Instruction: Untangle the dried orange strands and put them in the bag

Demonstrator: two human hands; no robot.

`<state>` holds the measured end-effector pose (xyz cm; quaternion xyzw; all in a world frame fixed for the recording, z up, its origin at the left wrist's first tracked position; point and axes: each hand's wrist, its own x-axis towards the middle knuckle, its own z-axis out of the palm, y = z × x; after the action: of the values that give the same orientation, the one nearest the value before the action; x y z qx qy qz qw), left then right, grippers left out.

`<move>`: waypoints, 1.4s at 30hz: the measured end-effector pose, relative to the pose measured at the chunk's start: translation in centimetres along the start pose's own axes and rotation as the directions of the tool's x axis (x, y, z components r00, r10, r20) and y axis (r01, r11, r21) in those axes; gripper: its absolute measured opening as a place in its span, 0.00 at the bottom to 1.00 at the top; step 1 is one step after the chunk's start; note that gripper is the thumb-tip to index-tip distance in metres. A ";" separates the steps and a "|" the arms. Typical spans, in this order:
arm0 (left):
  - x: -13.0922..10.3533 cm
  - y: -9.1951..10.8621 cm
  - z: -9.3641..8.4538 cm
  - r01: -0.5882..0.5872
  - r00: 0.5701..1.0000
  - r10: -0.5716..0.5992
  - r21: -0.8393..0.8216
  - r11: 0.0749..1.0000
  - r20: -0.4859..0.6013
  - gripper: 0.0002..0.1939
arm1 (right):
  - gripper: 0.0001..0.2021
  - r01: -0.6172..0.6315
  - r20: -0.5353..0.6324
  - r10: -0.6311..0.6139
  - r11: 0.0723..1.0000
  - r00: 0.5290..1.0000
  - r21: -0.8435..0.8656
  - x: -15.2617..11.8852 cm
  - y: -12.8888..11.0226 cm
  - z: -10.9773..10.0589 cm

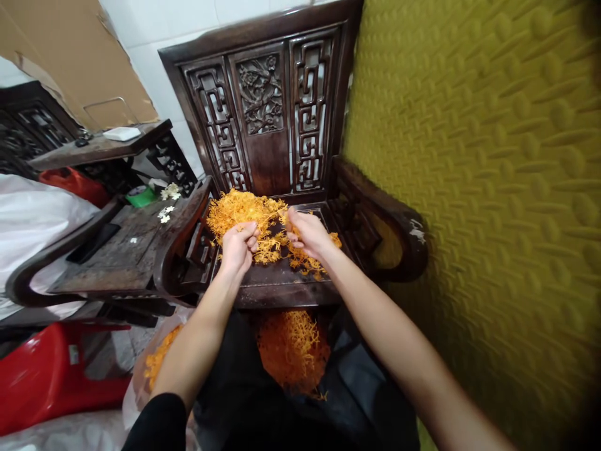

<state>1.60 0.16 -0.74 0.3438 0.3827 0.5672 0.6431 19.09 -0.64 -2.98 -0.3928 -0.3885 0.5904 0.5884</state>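
A heap of orange branching sprigs [239, 210], thin-stemmed and lacy, lies on the seat of a dark carved wooden chair [270, 294]. My left hand [239, 247] is closed in a pinch at the heap's front edge, apparently on an orange sprig, though its fingers partly hide what is in them. To the right, my right hand [307, 232] also has its fingers pressed together, with orange strands showing at the fingertips. Under that hand lies a smaller cluster of orange sprigs [307, 260]. Between both hands more loose sprigs [268, 250] rest on the seat.
More orange sprigs [298, 341] sit below the seat between my legs. A clear plastic bag [141, 369] holds orange pieces at left, near a red plastic stool [42, 376]. Green tape [141, 196] lies on the neighbouring chair. A yellow-green textured surface [479, 156] stands close at right.
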 end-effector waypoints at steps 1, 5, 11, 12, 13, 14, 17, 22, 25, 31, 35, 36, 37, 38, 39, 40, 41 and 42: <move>-0.1 0.0 0.2 -0.006 1.000 0.006 -0.001 1.000 -0.001 0.11 | 0.24 0.023 0.010 -0.022 0.998 1.000 -0.061 0.1 0.2 0.3; 0.0 0.5 0.5 -0.056 0.996 0.055 -0.021 0.998 -0.066 0.10 | 0.14 0.344 -0.007 -0.398 0.802 0.917 -0.489 1.3 0.5 -1.1; 0.1 0.7 1.3 -0.027 0.996 0.029 0.026 0.999 -0.079 0.10 | 0.16 0.375 0.040 -0.441 0.709 0.897 -0.597 2.9 0.5 -2.2; 0.2 0.7 1.3 -0.020 0.997 0.023 0.035 0.999 -0.073 0.10 | 0.16 0.349 0.028 -0.402 0.758 0.915 -0.551 3.0 0.6 -2.2; 0.2 0.8 1.3 -0.010 0.998 0.013 0.043 0.999 -0.062 0.09 | 0.16 0.317 0.017 -0.358 0.805 0.934 -0.501 3.1 0.5 -2.4; 0.3 0.9 1.1 -0.001 0.999 0.003 0.047 0.999 -0.050 0.09 | 0.17 0.284 0.007 -0.316 0.844 0.949 -0.454 3.3 0.5 -2.7; 0.6 1.9 -0.4 -0.031 0.998 0.033 0.029 0.999 -0.057 0.08 | 0.21 0.254 -0.098 -0.305 0.902 0.947 -0.350 3.9 -0.3 -5.2; 0.6 2.9 -2.3 -0.064 0.995 0.070 0.087 0.994 -0.065 0.10 | 0.27 0.302 -0.314 -0.384 0.911 0.868 -0.280 3.5 -1.6 -9.3; 0.1 1.9 -1.6 0.021 0.998 -0.032 0.195 0.981 0.051 0.12 | 0.30 0.272 -0.090 -0.323 0.894 0.942 -0.356 1.7 -1.7 -7.8; -0.6 0.5 -0.2 0.033 0.986 -0.083 0.316 0.948 0.146 0.14 | 0.20 0.363 0.150 -0.361 0.651 0.921 -0.666 -0.8 -1.7 -3.3; -0.8 0.1 0.2 0.026 0.987 -0.085 0.382 0.924 0.138 0.14 | 0.16 0.384 0.144 -0.409 0.599 0.901 -0.703 -0.6 -1.1 -2.3; -0.9 0.1 0.2 0.013 0.989 -0.070 0.390 0.921 0.132 0.14 | 0.17 0.373 0.082 -0.442 0.626 0.893 -0.685 -0.2 -1.1 -2.4; -0.9 0.2 0.2 0.000 0.991 -0.054 0.398 0.917 0.125 0.14 | 0.17 0.352 -0.018 -0.473 0.680 0.881 -0.644 0.3 -1.2 -2.8; -0.9 0.4 0.1 -0.010 0.993 -0.040 0.406 0.914 0.115 0.14 | 0.18 0.328 -0.152 -0.492 0.750 0.857 -0.574 0.8 -1.4 -3.5; -0.9 0.6 -0.1 -0.018 0.995 -0.026 0.410 0.912 0.100 0.14 | 0.18 0.311 -0.303 -0.489 0.820 0.818 -0.481 1.5 -1.7 -4.5; -0.9 1.0 -0.4 -0.022 0.997 -0.013 0.409 0.912 0.082 0.14 | 0.17 0.310 -0.455 -0.463 0.875 0.760 -0.372 2.0 -2.1 -5.6; -0.9 1.3 -0.8 -0.018 0.998 -0.008 0.403 0.915 0.064 0.15 | 0.17 0.323 -0.584 -0.423 0.906 0.693 -0.273 2.4 -2.6 -6.8; -0.9 1.6 -1.2 -0.009 0.998 -0.014 0.394 0.919 0.056 0.15 | 0.17 0.331 -0.653 -0.389 0.918 0.650 -0.218 2.6 -3.0 -7.9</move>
<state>-0.27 -0.49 0.19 0.4819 0.4709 0.4675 0.5723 27.54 2.00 -3.35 -0.5203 -0.2369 0.2587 0.7786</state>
